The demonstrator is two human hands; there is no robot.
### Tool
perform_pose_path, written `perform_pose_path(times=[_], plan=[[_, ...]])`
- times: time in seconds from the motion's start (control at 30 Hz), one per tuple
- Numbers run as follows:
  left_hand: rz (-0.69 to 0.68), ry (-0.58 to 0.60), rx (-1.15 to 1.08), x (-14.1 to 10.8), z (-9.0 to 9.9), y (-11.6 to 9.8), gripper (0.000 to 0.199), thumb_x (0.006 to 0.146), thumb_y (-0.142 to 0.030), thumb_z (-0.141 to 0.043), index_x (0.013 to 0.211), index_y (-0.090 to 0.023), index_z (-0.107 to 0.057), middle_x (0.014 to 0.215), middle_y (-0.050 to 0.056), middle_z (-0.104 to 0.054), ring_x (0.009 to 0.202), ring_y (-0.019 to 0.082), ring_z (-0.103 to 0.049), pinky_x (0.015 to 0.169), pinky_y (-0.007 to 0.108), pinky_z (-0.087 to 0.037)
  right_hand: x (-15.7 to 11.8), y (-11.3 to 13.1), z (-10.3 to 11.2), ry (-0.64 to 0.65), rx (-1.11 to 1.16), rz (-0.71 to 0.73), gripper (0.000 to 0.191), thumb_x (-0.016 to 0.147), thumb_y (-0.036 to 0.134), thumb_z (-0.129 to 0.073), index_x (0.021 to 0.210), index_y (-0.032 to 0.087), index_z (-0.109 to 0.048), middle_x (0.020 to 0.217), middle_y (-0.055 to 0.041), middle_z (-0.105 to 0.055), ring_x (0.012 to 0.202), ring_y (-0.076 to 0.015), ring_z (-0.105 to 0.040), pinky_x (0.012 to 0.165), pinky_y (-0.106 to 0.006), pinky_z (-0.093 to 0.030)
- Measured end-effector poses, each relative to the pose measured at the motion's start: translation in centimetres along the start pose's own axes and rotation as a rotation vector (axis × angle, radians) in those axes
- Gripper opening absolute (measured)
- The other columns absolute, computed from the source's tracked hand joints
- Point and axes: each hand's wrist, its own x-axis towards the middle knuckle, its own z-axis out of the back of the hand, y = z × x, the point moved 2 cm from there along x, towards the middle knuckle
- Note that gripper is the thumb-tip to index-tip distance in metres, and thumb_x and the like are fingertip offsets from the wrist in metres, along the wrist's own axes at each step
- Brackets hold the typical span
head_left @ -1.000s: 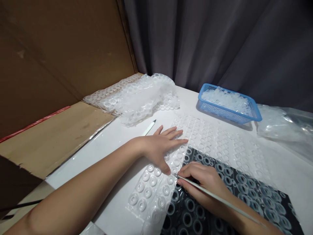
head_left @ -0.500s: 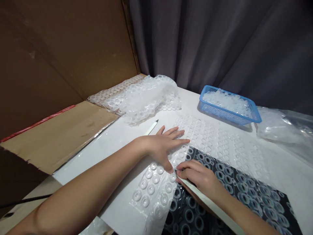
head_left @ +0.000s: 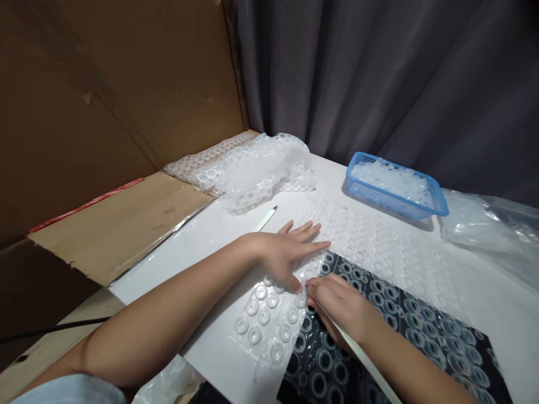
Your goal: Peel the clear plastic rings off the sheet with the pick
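Note:
My left hand lies flat with fingers spread on a clear plastic sheet of round, ring-like pieces. Just right of its thumb, my right hand is closed in a pinch at the edge of a black sheet, which shows through more clear rings. A long pale strip runs from the right fingers down past the wrist to the bottom edge; what the fingertips grip is partly hidden. Behind the left wrist, a white pen-like tool with a dark tip rests on the white table.
A blue basket of clear pieces stands at the back right, beside a clear plastic bag. Crumpled ringed plastic sheets are heaped at the back left. Cardboard covers the left side, with a dark curtain behind.
The camera view has shifted slightly, and a pale sleeve now shows at lower left. Both hands keep nearly the same place on the sheets; the strip below the right hand looks narrower.

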Motion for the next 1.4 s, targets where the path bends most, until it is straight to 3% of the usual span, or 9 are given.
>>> perform_pose_path(times=[0.13, 0.2, 0.33, 0.43, 0.5, 0.6, 1.03, 1.2, 1.4], plan=[[0.05, 0.03, 0.045, 0.3, -0.2, -0.3, 0.11, 0.065, -0.05, -0.069, 0.148, -0.02, -0.003, 0.152, 0.013, 0.013, 0.137, 0.033, 0.013, 0.108, 0.055, 0.007, 0.4, 0.0, 0.9, 0.048, -0.098, -0.011, 0.021, 0.089, 0.005, -0.037, 0.091, 0.014, -0.056, 0.092, -0.0108, -0.061, 0.082, -0.0192, -0.055, 0.074, -0.033, -0.05], [0.065, 0.054, 0.046, 0.5, -0.2, -0.3, 0.111, 0.064, -0.05, -0.069, 0.148, -0.021, -0.001, 0.151, 0.013, 0.015, 0.137, 0.032, 0.014, 0.108, 0.056, 0.007, 0.6, -0.8, 2.2, -0.077, -0.193, -0.012, 0.023, 0.09, 0.006, -0.034, 0.093, 0.013, -0.056, 0.09, -0.0119, -0.061, 0.084, -0.0212, -0.055, 0.075, -0.036, -0.05], [0.033, 0.07, 0.019, 0.4, 0.1, 0.0, 0.111, 0.065, -0.053, -0.067, 0.147, -0.022, 0.0, 0.151, 0.011, 0.014, 0.137, 0.031, 0.016, 0.107, 0.057, 0.006, 0.4, -2.6, 4.7, -0.286, -0.296, -0.279, 0.011, 0.09, 0.017, -0.046, 0.09, 0.015, -0.057, 0.096, -0.0127, -0.063, 0.091, -0.0238, -0.058, 0.081, -0.04, -0.047], [-0.006, 0.07, 0.016, 0.0, 0.5, 0.2, 0.109, 0.064, -0.051, -0.068, 0.148, -0.022, -0.003, 0.153, 0.009, 0.009, 0.138, 0.03, 0.014, 0.108, 0.055, 0.007, 0.2, -2.0, 4.2, -0.1, 0.013, -0.427, 0.008, 0.086, 0.023, -0.055, 0.08, 0.019, -0.058, 0.099, -0.0069, -0.064, 0.088, -0.0196, -0.06, 0.073, -0.032, -0.048], [-0.018, 0.078, 0.018, -0.3, 0.5, 0.2, 0.114, 0.059, -0.05, -0.072, 0.148, -0.023, -0.004, 0.153, 0.009, 0.008, 0.138, 0.03, 0.013, 0.107, 0.055, 0.008, 0.2, -0.8, 3.2, 0.04, 0.269, -0.47, 0.008, 0.085, 0.022, -0.056, 0.077, 0.02, -0.057, 0.091, -0.0024, -0.064, 0.082, -0.0152, -0.061, 0.069, -0.027, -0.048], [-0.03, 0.075, 0.024, -0.3, 0.3, -0.1, 0.123, 0.052, -0.055, -0.075, 0.148, -0.024, -0.004, 0.152, 0.009, 0.01, 0.137, 0.03, 0.015, 0.106, 0.053, 0.012, 0.4, 0.5, 1.9, 0.134, 0.421, -0.482, 0.007, 0.083, 0.02, -0.058, 0.077, 0.02, -0.058, 0.082, 0.0007, -0.064, 0.077, -0.0124, -0.06, 0.069, -0.024, -0.046], [-0.03, 0.046, -0.006, -0.1, -0.3, -0.3, 0.12, 0.051, -0.047, -0.076, 0.147, -0.025, -0.009, 0.153, 0.007, 0.004, 0.137, 0.034, 0.012, 0.106, 0.057, 0.011, 0.4, 0.7, 1.1, 0.108, 0.341, -0.37, 0.01, 0.083, 0.014, -0.056, 0.074, 0.02, -0.058, 0.079, -0.0014, -0.065, 0.077, -0.014, -0.062, 0.07, -0.027, -0.048], [-0.005, 0.021, -0.028, 0.0, -0.4, -0.4, 0.122, 0.048, -0.047, -0.079, 0.147, -0.026, -0.011, 0.154, 0.006, 0.001, 0.137, 0.035, 0.01, 0.106, 0.057, 0.01, 0.3, 1.0, 0.6, 0.062, 0.291, -0.225, 0.012, 0.083, 0.014, -0.055, 0.073, 0.019, -0.058, 0.078, -0.0022, -0.063, 0.077, -0.0141, -0.06, 0.071, -0.028, -0.05], [-0.013, 0.033, 0.002, 0.2, -0.7, -0.4, 0.121, 0.051, -0.046, -0.077, 0.147, -0.026, -0.007, 0.153, 0.009, 0.004, 0.137, 0.036, 0.011, 0.106, 0.06, 0.008, -0.1, 1.1, -0.1, -0.013, 0.125, -0.062, 0.01, 0.083, 0.011, -0.052, 0.08, 0.018, -0.059, 0.096, -0.0082, -0.064, 0.084, -0.0167, -0.059, 0.074, -0.03, -0.053]])
